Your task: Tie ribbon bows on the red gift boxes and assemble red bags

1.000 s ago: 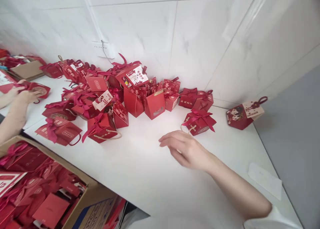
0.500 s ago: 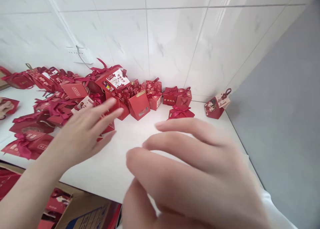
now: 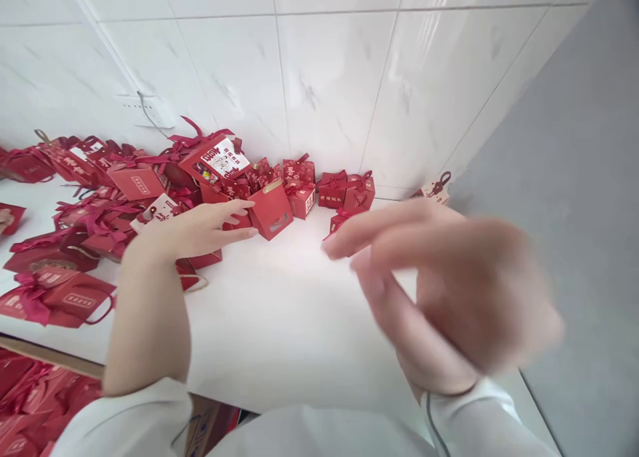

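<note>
My left hand [image 3: 204, 231] is stretched out over the left side of the table, fingers apart and holding nothing. Its fingertips reach the near left edge of a plain red gift box [image 3: 272, 212] with a small window; whether they touch it I cannot tell. In the air at the right, blurred by motion, is my right hand [image 3: 449, 271]. Its thumb and fingertips come together in a pinch, and nothing shows between them. Behind it, a red box with a ribbon bow [image 3: 339, 223] and a cream-and-red box with a loop handle [image 3: 435, 189] are partly hidden.
Many red gift boxes with ribbons [image 3: 137, 181] are heaped along the left of the white table [image 3: 279, 324]. Several small boxes [image 3: 332, 189] line the tiled wall [image 3: 329, 78]. A grey panel [image 3: 584, 211] bounds the right. Below the front edge, more red boxes [image 3: 44, 404] fill a carton.
My left hand has moved right toward the plain red box. The right hand has drawn its curled fingers into a pinch and shifted right. The view has turned slightly right.
</note>
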The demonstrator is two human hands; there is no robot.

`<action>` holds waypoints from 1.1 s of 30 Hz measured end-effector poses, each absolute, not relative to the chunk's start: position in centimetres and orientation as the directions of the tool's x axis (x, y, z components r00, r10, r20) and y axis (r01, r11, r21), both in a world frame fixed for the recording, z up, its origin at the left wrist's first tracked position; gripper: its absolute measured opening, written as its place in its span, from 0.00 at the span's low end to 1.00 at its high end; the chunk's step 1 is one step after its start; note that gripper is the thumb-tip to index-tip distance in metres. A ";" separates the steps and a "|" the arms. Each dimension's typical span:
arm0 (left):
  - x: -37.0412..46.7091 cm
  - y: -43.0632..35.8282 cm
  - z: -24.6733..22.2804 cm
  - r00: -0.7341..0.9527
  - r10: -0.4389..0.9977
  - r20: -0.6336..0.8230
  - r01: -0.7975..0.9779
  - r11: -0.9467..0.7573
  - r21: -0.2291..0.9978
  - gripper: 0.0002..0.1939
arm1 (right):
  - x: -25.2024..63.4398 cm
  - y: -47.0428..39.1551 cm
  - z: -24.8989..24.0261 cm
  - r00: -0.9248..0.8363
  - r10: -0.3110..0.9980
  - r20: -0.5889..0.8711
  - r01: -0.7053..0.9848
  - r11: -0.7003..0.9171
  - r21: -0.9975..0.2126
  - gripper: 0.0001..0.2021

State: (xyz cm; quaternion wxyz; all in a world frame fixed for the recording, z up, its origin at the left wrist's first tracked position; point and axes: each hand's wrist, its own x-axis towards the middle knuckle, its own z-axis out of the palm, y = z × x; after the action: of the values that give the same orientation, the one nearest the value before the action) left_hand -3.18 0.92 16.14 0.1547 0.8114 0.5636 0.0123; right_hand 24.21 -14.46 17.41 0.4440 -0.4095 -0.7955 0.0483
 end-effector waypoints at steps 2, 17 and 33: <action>-2.8 1.2 15.3 0.418 0.884 -0.210 0.874 -0.328 0.357 0.37 | 25.4 -12.5 16.1 -0.250 0.722 0.645 0.585 0.643 -0.494 0.08; 1.0 2.3 11.3 0.577 0.730 -0.365 0.795 -0.401 0.455 0.37 | 29.2 1.3 3.8 0.201 0.970 -0.136 0.918 -0.235 -0.319 0.51; 2.4 5.8 8.8 0.668 0.657 -0.351 0.714 -0.433 0.550 0.24 | 28.0 -2.9 5.9 -0.238 0.969 -0.068 0.842 0.171 -0.512 0.26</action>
State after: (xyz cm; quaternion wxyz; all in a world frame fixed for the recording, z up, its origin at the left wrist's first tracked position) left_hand 2.42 5.78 8.78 0.3452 0.8454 0.4055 -0.0418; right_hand 27.99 -2.86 5.87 0.1384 -0.6015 -0.7525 0.2299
